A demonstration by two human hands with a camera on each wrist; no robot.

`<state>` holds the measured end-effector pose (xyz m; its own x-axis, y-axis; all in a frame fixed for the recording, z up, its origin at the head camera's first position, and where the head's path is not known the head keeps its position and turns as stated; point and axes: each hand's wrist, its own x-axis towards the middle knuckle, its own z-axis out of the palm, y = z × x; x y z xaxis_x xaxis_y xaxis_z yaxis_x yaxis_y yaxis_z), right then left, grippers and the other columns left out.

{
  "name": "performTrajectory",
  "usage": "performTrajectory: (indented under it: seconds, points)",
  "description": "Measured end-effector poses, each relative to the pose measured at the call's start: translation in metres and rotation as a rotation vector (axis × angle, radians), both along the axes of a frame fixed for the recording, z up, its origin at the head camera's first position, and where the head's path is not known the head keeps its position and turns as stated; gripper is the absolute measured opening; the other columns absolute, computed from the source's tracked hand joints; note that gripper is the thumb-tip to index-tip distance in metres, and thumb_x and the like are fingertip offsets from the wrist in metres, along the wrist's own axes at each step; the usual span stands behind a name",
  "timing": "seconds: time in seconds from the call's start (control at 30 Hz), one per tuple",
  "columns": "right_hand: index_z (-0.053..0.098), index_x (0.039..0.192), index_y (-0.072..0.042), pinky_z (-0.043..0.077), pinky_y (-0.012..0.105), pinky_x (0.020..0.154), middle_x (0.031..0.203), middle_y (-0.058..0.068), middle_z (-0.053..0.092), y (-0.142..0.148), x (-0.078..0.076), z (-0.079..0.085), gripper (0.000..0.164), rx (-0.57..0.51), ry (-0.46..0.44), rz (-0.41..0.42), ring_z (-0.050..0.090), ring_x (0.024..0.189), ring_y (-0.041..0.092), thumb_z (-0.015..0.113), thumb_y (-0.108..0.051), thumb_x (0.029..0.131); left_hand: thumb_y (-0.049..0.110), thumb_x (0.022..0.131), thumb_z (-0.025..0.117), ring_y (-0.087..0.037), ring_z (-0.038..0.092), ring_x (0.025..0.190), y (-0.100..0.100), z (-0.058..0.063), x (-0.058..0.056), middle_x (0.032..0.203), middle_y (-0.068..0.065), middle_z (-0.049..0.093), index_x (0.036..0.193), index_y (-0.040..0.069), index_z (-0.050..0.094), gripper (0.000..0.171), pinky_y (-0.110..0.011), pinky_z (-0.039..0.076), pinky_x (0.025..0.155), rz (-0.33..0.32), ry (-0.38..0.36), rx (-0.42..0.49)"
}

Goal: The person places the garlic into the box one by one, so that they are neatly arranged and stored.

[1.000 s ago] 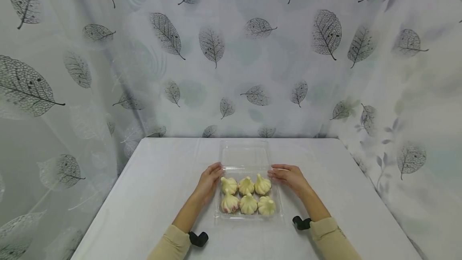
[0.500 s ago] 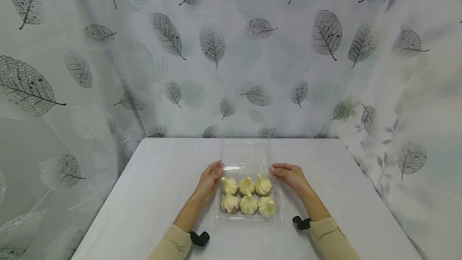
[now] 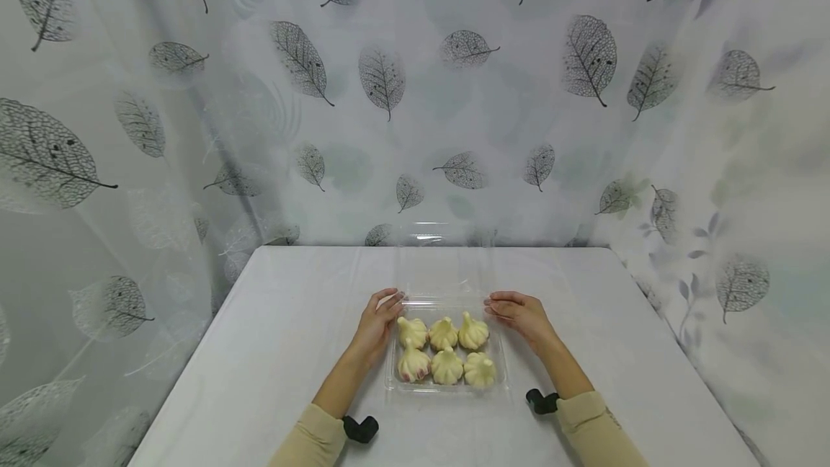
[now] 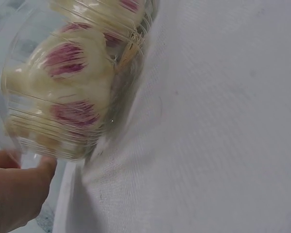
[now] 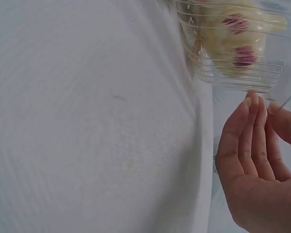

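A clear plastic clamshell box (image 3: 447, 390) lies on the table with several garlic bulbs (image 3: 447, 366) in two rows. Its clear lid (image 3: 444, 265) is hinged at the far side and tilts up, leaning away. My left hand (image 3: 377, 323) pinches the far left corner by the hinge, with thumb and a fingertip at the plastic in the left wrist view. On the far right corner, my right hand (image 3: 521, 317) does the same. In the right wrist view its thumb is on the lid edge and its fingers are below. Purple streaks mark the garlic bulb (image 5: 237, 41) seen through the ribbed wall.
A white cloth covers the table (image 3: 292, 323). A curtain (image 3: 415, 92) printed with grey leaves hangs behind and at both sides. Each wrist wears a black camera mount (image 3: 360, 429) near the beige sleeve (image 3: 308, 438).
The lid has swung upward from lying nearly flat behind the box, its far edge now higher against the curtain. Both hands have stayed at the hinge corners; the garlic has not moved.
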<state>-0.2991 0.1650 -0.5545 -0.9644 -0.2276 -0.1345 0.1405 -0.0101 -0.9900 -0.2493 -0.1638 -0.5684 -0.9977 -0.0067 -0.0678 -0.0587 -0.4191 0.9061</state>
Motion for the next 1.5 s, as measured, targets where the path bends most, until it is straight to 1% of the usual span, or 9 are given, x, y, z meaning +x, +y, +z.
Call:
performTrajectory:
  seconds: [0.2,0.43,0.77,0.87,0.93,1.0,1.13,1.27,1.5]
  points:
    - [0.056,0.136,0.013,0.063,0.032,0.095,0.122,0.015,0.074,0.0000,-0.0006,-0.0023,0.043,-0.005,0.001,-0.016,0.075,0.101,0.016,0.069,-0.008,0.100,-0.004,0.107,0.048,-0.037,0.047,0.144,0.0017,0.0014,-0.0006,0.156,-0.031,0.041,0.147,-0.004,0.036,0.042,-0.033,0.045,0.119,0.002,0.002,0.024]
    - [0.057,0.135,0.011,0.063,0.031,0.092,0.122,0.015,0.074,-0.0011,0.0032,-0.0021,0.042,0.001,0.002,-0.022,0.075,0.101,0.015,0.069,-0.010,0.101,-0.005,0.106,0.050,-0.036,0.050,0.142,0.0031,0.0015,-0.0005,0.153,-0.030,0.047,0.138,-0.002,0.041,0.033,-0.036,0.044,0.120,0.021,-0.004,0.034]
    - [0.059,0.126,0.012,0.064,0.034,0.092,0.115,0.015,0.075,-0.0022,0.0051,-0.0002,0.032,-0.036,0.008,-0.052,0.075,0.097,0.015,0.069,-0.004,0.099,-0.006,0.106,0.049,-0.032,0.054,0.138,0.0040,0.0011,-0.0002,0.151,-0.032,0.048,0.129,-0.005,0.042,0.024,-0.030,0.051,0.112,0.024,0.007,0.019]
    - [0.060,0.125,0.011,0.064,0.035,0.093,0.116,0.016,0.075,-0.0029,0.0049,0.0004,0.029,-0.027,-0.003,-0.066,0.076,0.099,0.018,0.067,-0.002,0.100,-0.006,0.106,0.049,-0.027,0.059,0.130,0.0040,0.0010,-0.0004,0.144,-0.029,0.055,0.127,-0.004,0.043,0.022,-0.030,0.051,0.112,0.027,-0.004,0.014]
    - [0.062,0.121,0.008,0.065,0.033,0.088,0.112,0.013,0.075,-0.0035,0.0050,0.0008,0.024,0.003,-0.006,-0.089,0.075,0.097,0.017,0.066,-0.003,0.100,-0.004,0.105,0.052,-0.021,0.063,0.118,0.0039,0.0013,-0.0004,0.132,-0.022,0.062,0.123,0.000,0.045,0.020,-0.025,0.054,0.105,0.033,-0.014,0.006]
    - [0.065,0.116,0.004,0.063,0.025,0.077,0.107,0.006,0.073,-0.0030,0.0053,0.0007,0.017,0.062,0.006,-0.112,0.070,0.089,0.012,0.065,-0.005,0.101,-0.002,0.105,0.053,-0.015,0.062,0.105,0.0033,0.0015,0.0005,0.122,-0.010,0.063,0.120,0.005,0.047,0.017,-0.020,0.056,0.091,0.036,-0.030,-0.025]
    - [0.069,0.104,-0.004,0.044,0.020,0.056,0.097,-0.002,0.067,-0.0025,0.0065,0.0004,0.007,0.142,0.010,-0.139,0.053,0.074,0.010,0.065,-0.009,0.101,0.004,0.106,0.053,-0.012,0.059,0.091,0.0013,0.0031,0.0031,0.116,-0.003,0.061,0.116,0.010,0.049,0.012,-0.016,0.050,0.070,0.037,-0.056,-0.105]
    - [0.070,0.102,-0.007,0.042,0.021,0.057,0.097,-0.002,0.066,-0.0020,0.0062,-0.0008,0.007,0.171,0.012,-0.128,0.050,0.077,0.013,0.068,-0.013,0.101,0.004,0.105,0.054,-0.017,0.060,0.099,0.0006,0.0030,0.0037,0.124,-0.008,0.063,0.112,0.011,0.049,0.011,-0.018,0.051,0.071,0.041,-0.066,-0.127]
    - [0.067,0.100,-0.006,0.056,0.027,0.067,0.105,0.006,0.070,-0.0025,0.0071,-0.0017,0.014,0.145,0.015,-0.102,0.067,0.093,0.019,0.073,-0.018,0.099,0.004,0.104,0.059,-0.024,0.062,0.130,0.0028,0.0024,0.0040,0.148,-0.021,0.057,0.103,0.012,0.048,0.013,-0.017,0.057,0.088,0.036,-0.033,-0.040]
